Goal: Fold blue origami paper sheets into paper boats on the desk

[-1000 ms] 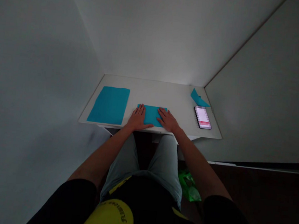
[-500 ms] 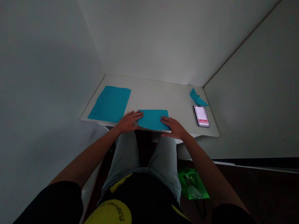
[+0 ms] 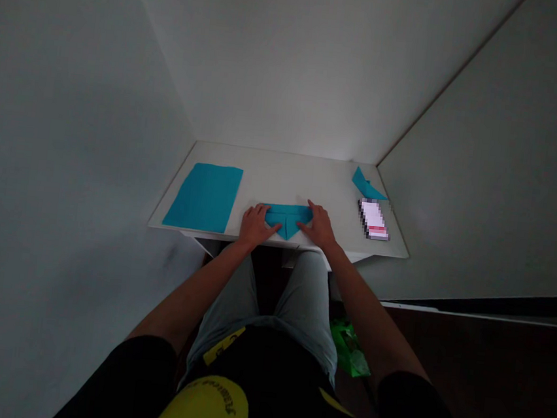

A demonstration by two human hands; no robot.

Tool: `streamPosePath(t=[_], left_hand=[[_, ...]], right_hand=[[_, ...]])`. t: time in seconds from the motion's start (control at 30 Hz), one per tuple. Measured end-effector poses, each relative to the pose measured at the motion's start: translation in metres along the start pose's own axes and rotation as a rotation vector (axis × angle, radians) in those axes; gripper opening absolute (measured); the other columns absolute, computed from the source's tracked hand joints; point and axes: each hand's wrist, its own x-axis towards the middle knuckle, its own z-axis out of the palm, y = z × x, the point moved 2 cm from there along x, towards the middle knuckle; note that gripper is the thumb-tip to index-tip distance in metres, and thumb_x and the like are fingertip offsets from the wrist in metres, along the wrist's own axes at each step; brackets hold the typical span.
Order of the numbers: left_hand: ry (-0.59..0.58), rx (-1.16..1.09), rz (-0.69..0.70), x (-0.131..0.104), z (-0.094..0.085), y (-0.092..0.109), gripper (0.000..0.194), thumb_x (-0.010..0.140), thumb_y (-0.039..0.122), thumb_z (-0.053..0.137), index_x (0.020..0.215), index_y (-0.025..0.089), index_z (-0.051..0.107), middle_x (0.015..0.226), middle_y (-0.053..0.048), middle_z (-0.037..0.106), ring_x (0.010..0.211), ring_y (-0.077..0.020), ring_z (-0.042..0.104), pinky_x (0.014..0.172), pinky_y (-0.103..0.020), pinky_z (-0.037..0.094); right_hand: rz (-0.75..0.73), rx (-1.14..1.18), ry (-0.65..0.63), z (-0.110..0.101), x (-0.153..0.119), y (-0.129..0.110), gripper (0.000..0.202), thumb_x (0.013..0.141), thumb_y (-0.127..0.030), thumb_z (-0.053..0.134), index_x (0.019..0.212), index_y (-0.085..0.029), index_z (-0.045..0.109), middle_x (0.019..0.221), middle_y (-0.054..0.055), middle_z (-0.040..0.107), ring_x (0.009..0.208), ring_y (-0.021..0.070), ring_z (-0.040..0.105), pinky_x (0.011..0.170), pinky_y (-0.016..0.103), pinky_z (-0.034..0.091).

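Near the front edge of the table lies a folded blue sheet of paper (image 3: 287, 222). Two flaps meet along its middle and taper to a point facing me, while a straight band runs along its far side. My left hand (image 3: 256, 225) grips its left end, thumb on the near flap and fingers at the far edge. At the right end my right hand (image 3: 321, 227) holds it the same way, thumb on the other flap. The fingers cover both ends of the paper.
A flat blue sheet (image 3: 205, 197) lies on the left of the white table (image 3: 282, 173). At the back right sits a folded blue paper boat (image 3: 368, 186), with a phone (image 3: 374, 219) in front of it. Walls enclose the table. A green bag (image 3: 349, 350) is below.
The paper showed a plain rectangle under my spread hands; now its folded side with two flaps faces up. My hands have come closer together and gripped its ends.
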Motion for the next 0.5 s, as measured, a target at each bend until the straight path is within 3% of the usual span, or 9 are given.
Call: streamPosePath(t=[0.17,0.27,0.33,0.43,0.5], left_hand=[[0.004,-0.057,0.026,-0.002,0.001,0.003,0.063,0.099,0.046,0.078,0.154,0.018,0.064,0.164,-0.021,0.061,0.164,-0.0409,0.045,0.138,-0.060,0.029],[0.006,-0.072,0.051,-0.004,0.001,0.007,0.041,0.104,0.040,0.071,0.141,0.022,0.074,0.159,-0.019,0.065,0.161,-0.0402,0.049,0.137,-0.062,0.031],[-0.021,-0.073,0.095,-0.006,0.003,0.011,0.033,0.107,0.037,0.066,0.135,0.025,0.078,0.160,-0.016,0.066,0.159,-0.0403,0.051,0.137,-0.065,0.029],[-0.078,-0.070,0.186,-0.010,0.007,0.014,0.042,0.107,0.034,0.065,0.145,0.019,0.074,0.166,-0.019,0.061,0.160,-0.0417,0.051,0.138,-0.067,0.027],[-0.120,-0.065,0.248,-0.014,0.009,0.015,0.060,0.104,0.034,0.069,0.159,0.009,0.062,0.171,-0.024,0.056,0.162,-0.0426,0.049,0.138,-0.065,0.026]], right_hand=[[-0.012,-0.110,0.000,0.008,-0.015,-0.029,0.054,0.106,-0.034,0.064,0.158,-0.021,0.064,0.153,0.022,0.067,0.140,0.0418,0.063,0.116,0.062,0.053],[-0.050,-0.140,-0.085,0.019,-0.028,-0.050,0.041,0.112,-0.032,0.054,0.146,-0.022,0.073,0.155,0.020,0.069,0.145,0.0395,0.063,0.122,0.062,0.050],[-0.067,-0.132,-0.128,0.028,-0.035,-0.060,0.043,0.115,-0.031,0.049,0.150,-0.023,0.071,0.162,0.017,0.066,0.151,0.0377,0.061,0.127,0.062,0.047],[-0.073,-0.121,-0.146,0.037,-0.041,-0.067,0.049,0.116,-0.031,0.045,0.160,-0.018,0.062,0.174,0.018,0.055,0.162,0.0375,0.052,0.135,0.064,0.039],[-0.068,-0.117,-0.135,0.040,-0.042,-0.066,0.055,0.116,-0.032,0.045,0.166,-0.009,0.054,0.179,0.022,0.046,0.167,0.0392,0.044,0.139,0.066,0.032]])
